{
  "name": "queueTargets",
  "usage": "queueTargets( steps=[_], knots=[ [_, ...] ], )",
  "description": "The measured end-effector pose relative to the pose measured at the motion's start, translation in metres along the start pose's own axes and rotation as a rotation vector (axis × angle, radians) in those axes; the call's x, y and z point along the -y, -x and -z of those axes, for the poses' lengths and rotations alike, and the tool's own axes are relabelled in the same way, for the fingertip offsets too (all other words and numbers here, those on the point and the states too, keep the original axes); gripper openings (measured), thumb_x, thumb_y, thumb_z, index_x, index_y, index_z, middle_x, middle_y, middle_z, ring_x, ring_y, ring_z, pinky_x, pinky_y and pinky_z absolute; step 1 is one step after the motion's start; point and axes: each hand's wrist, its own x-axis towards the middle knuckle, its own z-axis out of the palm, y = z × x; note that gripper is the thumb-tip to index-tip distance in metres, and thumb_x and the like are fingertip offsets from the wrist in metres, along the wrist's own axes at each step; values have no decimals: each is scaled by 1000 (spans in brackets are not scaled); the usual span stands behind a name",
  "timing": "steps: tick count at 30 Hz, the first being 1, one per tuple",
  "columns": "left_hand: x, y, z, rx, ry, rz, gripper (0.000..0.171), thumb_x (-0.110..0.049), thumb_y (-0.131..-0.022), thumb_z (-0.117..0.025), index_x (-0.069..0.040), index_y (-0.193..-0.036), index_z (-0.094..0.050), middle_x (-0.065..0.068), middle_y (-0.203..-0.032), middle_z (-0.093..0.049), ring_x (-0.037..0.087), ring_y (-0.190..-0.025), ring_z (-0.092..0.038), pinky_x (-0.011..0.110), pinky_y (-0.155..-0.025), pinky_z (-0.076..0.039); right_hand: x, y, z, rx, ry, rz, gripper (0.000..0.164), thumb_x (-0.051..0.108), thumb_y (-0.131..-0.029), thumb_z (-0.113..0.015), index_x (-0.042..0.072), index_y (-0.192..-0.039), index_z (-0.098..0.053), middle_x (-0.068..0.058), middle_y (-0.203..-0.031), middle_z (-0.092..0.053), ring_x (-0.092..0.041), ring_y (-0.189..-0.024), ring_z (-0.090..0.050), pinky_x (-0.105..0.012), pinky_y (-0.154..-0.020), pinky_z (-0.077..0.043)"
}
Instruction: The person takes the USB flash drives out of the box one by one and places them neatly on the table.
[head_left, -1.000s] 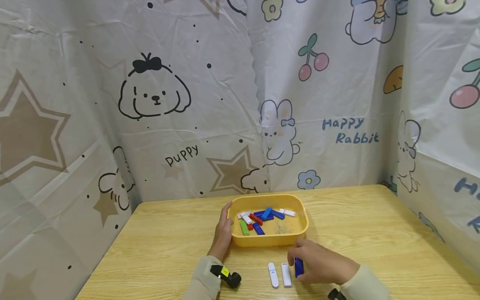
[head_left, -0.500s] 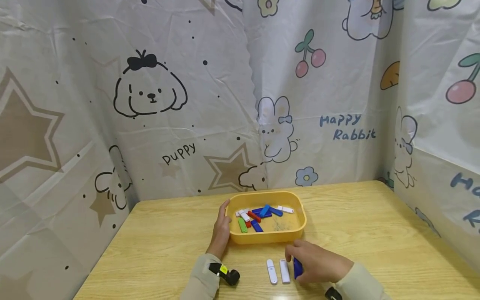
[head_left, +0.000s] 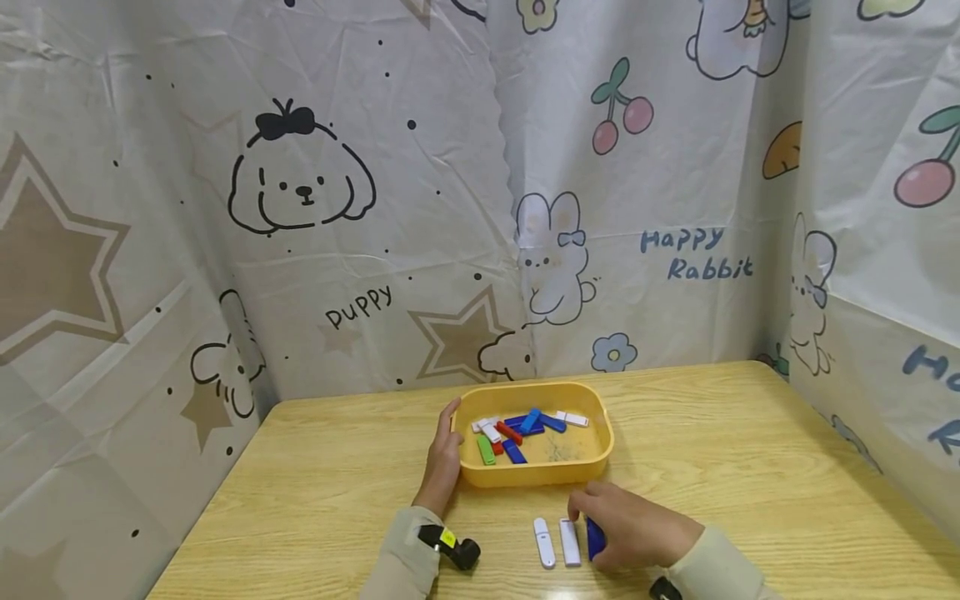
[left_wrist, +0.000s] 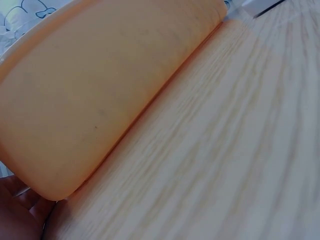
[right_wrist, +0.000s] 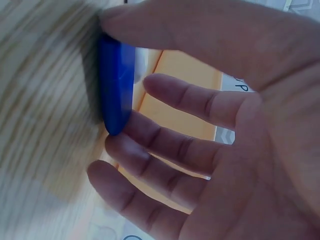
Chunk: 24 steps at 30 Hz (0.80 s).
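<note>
A blue USB stick point(right_wrist: 117, 85) is pinched lengthwise by my right hand point(head_left: 637, 527), the thumb at one end and fingertips at the other. It is at the table surface, partly hidden by the hand in the head view. To its left lie two white USB sticks, one with rounded ends point(head_left: 544, 543) and one squarer point(head_left: 570, 543), side by side. My left hand point(head_left: 441, 457) holds the left end of a yellow tray point(head_left: 536, 477), fingers along its outer wall and thumb near the rim. Only part of that hand shows in the left wrist view.
Inside the tray are several USB sticks, among them a green one point(head_left: 486, 450), a red one point(head_left: 509, 432) and a white one point(head_left: 572, 418). The wooden table point(head_left: 315, 492) ends at a patterned curtain point(head_left: 420, 208) behind and at both sides.
The head view has shifted slightly. My right hand keeps its pinch on the blue USB stick in nearly the same spot, and my left hand stays on the tray.
</note>
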Motion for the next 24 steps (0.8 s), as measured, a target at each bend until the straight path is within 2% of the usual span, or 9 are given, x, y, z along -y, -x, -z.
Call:
queueTargets(
  steps=[4,10,24],
  knots=[
    [-23,11,1,13,-2,1,59,-2,-93,-30,-7,-151,-26,17,-156,-24,37,-142,-20,55,-112,-16,0,1,-1,-13,9,16,46,17,-69,-80,26,-107,-56,8,-101,-51,-9,-86,-45,-29,-75,-44],
    [-23,11,1,2,-1,10,59,-2,-92,-30,-8,-151,-27,16,-156,-24,35,-143,-21,53,-113,-16,-2,1,-1,-7,6,13,47,17,-70,-80,27,-108,-56,9,-104,-51,-9,-87,-45,-29,-75,-44],
    [-22,11,2,28,14,1,60,-1,-92,-30,-7,-151,-24,15,-157,-22,36,-144,-17,55,-113,-13,-5,1,-3,2,-18,-17,48,18,-69,-80,28,-110,-56,8,-105,-51,-10,-89,-46,-33,-77,-45]
  ],
)
